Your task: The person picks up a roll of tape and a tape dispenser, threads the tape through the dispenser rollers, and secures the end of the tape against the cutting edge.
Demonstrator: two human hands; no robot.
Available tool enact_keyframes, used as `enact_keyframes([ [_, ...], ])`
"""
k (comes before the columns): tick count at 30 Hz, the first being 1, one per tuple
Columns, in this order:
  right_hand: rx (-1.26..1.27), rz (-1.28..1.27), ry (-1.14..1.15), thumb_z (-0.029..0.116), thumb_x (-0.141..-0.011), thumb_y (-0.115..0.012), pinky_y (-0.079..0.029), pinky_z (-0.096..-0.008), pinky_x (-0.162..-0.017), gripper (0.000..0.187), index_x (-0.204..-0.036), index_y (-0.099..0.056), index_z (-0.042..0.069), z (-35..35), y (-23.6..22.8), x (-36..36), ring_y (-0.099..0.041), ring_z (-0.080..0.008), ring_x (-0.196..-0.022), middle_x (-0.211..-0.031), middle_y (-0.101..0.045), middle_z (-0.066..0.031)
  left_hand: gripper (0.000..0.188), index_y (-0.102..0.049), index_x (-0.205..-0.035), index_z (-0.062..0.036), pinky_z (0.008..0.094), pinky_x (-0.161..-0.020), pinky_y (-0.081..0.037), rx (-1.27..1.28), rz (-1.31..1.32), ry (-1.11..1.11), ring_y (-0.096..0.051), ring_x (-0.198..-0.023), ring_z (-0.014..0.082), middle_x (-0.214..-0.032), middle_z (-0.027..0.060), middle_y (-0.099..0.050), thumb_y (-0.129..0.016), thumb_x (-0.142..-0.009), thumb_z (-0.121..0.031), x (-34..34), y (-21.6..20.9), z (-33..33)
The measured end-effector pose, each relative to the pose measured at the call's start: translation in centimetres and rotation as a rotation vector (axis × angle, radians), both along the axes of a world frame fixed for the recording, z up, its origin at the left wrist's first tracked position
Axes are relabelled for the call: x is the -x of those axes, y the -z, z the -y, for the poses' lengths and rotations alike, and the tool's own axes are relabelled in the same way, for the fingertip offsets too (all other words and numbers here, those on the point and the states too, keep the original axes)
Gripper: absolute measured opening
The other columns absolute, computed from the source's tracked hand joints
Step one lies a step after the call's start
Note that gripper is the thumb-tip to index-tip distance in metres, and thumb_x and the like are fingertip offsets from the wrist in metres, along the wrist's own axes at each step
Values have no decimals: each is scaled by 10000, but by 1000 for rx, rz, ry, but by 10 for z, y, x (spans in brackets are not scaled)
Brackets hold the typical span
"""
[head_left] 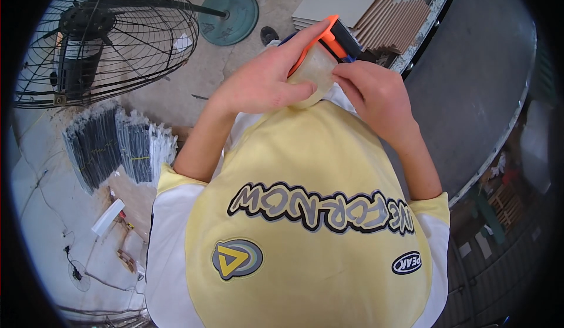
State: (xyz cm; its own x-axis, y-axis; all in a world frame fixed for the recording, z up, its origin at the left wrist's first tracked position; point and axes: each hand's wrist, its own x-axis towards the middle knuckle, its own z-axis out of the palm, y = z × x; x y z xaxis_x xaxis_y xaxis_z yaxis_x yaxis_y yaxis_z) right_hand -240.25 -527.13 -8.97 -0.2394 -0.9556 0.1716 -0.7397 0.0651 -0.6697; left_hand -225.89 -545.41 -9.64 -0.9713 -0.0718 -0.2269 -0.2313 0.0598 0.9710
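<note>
Both our hands close on the orange tape dispenser (320,52) held at chest height, left hand (267,81) wrapping its roll, right hand (370,90) fingertips pinching at the tape edge, which we judge needs peeling free.

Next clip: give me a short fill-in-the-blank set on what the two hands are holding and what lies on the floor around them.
1. Both hands hold a tape dispenser whose frame is ____ in colour.
2. The left hand and the right hand both touch a roll of ____ tape.
3. To the person's left, a large black ____ is tilted on its round green base.
4. The shirt is mainly ____.

Missing words: orange; clear; fan; yellow
</note>
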Motion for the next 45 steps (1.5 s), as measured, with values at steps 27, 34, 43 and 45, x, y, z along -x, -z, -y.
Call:
enact_keyframes([
  [27,-178,430,132,68,-870,-684,-510,-314,-624,237,-1089,-598,34,-2,6,0,-632,-207,-680,-844,-654,-73,894,-250,-1583,-86,318,-1009,-440,-133,-23,-32,-579,-1143,233,-1306,148,-585,-623,-770,-103,-3,7,2],
  [34,30,341,145,55,-841,-734,-514,-315,-605,194,-1025,-677,35,-4,15,-13,-649,-223,-673,-801,-661,-88,839,-242,-1578,-42,297,-1096,-360,-217,6,20,-436,-1322,153,-1505,97,-412,-606,-827,46,0,-2,5],
  [43,143,140,127,20,-845,-701,-529,-350,-644,130,-950,-624,22,1,27,-18,-649,-305,-721,-845,-650,-131,896,-237,-1578,-59,340,-1046,-414,-62,10,-22,-561,-1214,277,-1374,193,-551,-632,-777,-122,-4,6,-1],
  [45,117,192,157,19,-854,-693,-527,-341,-651,131,-961,-616,17,0,30,-22,-650,-293,-726,-852,-648,-131,899,-234,-1581,-68,340,-1042,-417,-58,-15,-26,-562,-1209,276,-1372,194,-551,-633,-777,-127,-5,8,0],
])
